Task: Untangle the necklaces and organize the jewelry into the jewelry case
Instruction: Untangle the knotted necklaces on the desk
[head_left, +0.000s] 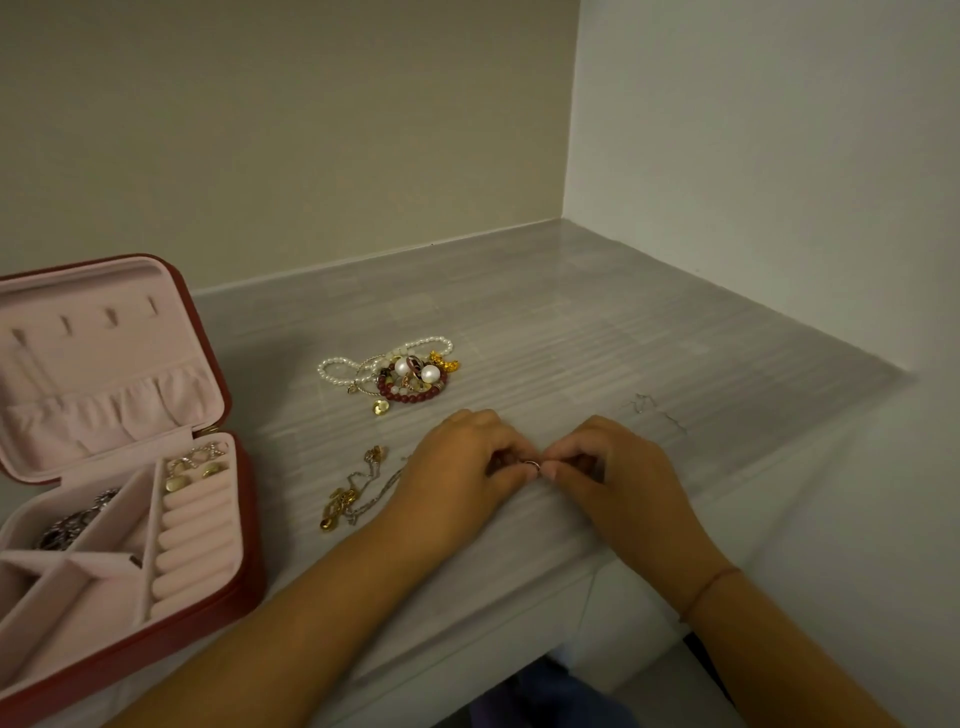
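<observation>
My left hand (457, 467) and my right hand (613, 473) meet at the table's middle, fingertips pinching a small ring-like piece (532, 464) on a thin chain. That tangled chain (358, 493), silver and gold with gold charms, trails left from under my left hand. Farther back lies a jewelry pile (400, 375): pearl strand, dark red bead bracelet, large pearls, gold pieces. The red jewelry case (244, 525) stands open at the left, pink inside, with earrings (195, 467) at the top of its ring rolls and a dark piece (78, 522) in a left compartment.
A very thin silver chain (657, 410) lies alone on the grey striped table (571, 338) to the right. Walls close in behind and on the right. The table's front edge (519, 623) runs just below my wrists.
</observation>
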